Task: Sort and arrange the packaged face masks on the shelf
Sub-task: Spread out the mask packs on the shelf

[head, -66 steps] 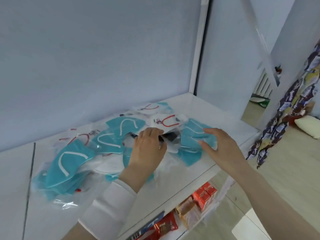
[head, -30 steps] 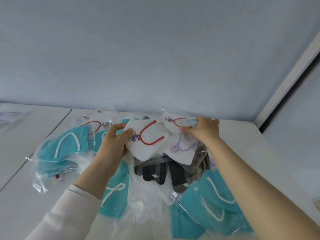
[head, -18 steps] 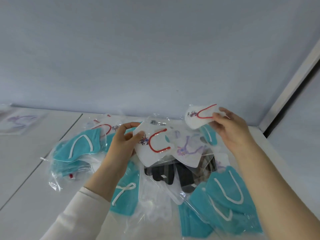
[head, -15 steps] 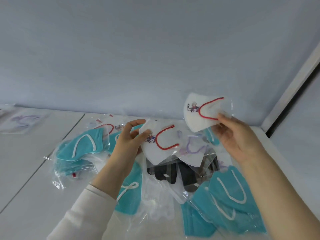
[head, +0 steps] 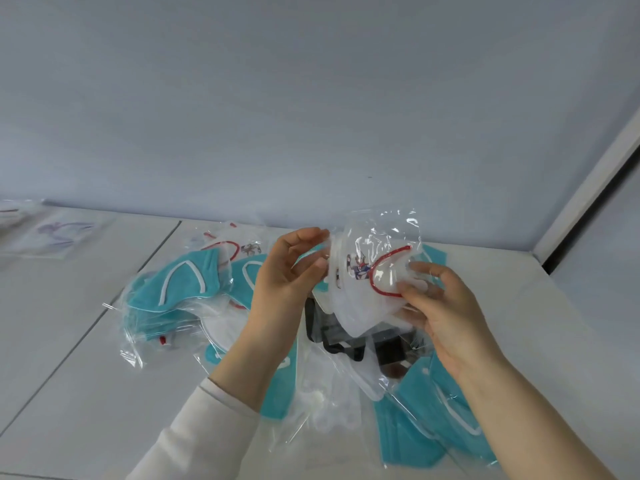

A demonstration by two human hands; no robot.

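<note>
Both hands hold white packaged masks with red ear loops [head: 360, 285] above the pile, stacked together in clear wrappers. My left hand [head: 287, 275] pinches their left edge; my right hand [head: 440, 306] grips their right side from below. Beneath lie teal packaged masks [head: 180, 289] on the left, more teal packaged masks [head: 422, 410] at the lower right, and a black packaged mask [head: 346, 341] in the middle. Another white red-looped packaged mask [head: 235, 247] lies behind the left teal ones. How many masks my hands hold is unclear.
The white shelf surface [head: 69, 323] runs left, with a seam line across it. A white mask with purple loops [head: 62, 232] lies flat at the far left. The pale blue back wall [head: 311, 116] is close behind; a white upright post [head: 588, 188] bounds the right.
My right hand lifted a second white red-looped mask from the pile and brought it against the one in my left hand. Both hands now hold the masks together.
</note>
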